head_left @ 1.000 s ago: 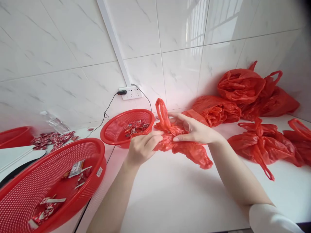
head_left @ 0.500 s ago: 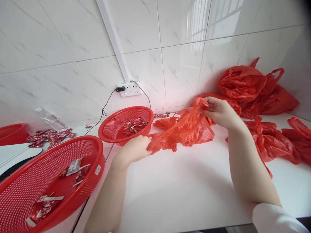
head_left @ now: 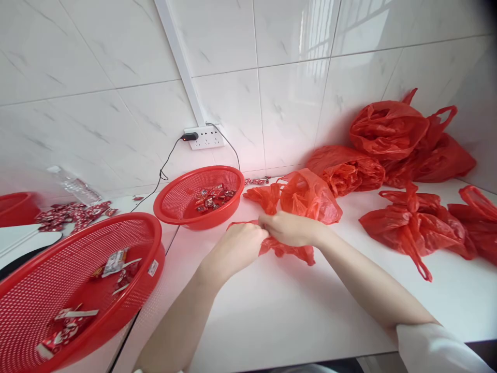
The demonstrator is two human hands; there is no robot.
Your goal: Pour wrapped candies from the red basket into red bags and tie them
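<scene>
The thin, crinkled red plastic bag point(head_left: 293, 252) lies low over the white tabletop point(head_left: 310, 316), mostly beneath your hands; its long axis runs roughly sideways, with the loose end pointing right and slightly back toward you.

Just beyond your hands sits a puffed, translucent red plastic bag point(head_left: 312, 197), closing off the space directly behind. Ahead and left stands a round, perforated red plastic basket point(head_left: 200, 224) containing small red-and-white wrapped packets point(head_left: 215, 199); a larger perforated red plastic basket point(head_left: 145, 246) fills your left side. To your right rests a knotted red plastic bag point(head_left: 417, 230), well apart from your hands, and more bulging red plastic bags point(head_left: 388, 132) are heaped against the tiled wall.

Your left hand point(head_left: 243, 246) has its fingers curled closed on the plastic. Your right hand point(head_left: 291, 228) meets it, fingers bent together and gripping the plastic; the fingertips are partly hidden.
</scene>
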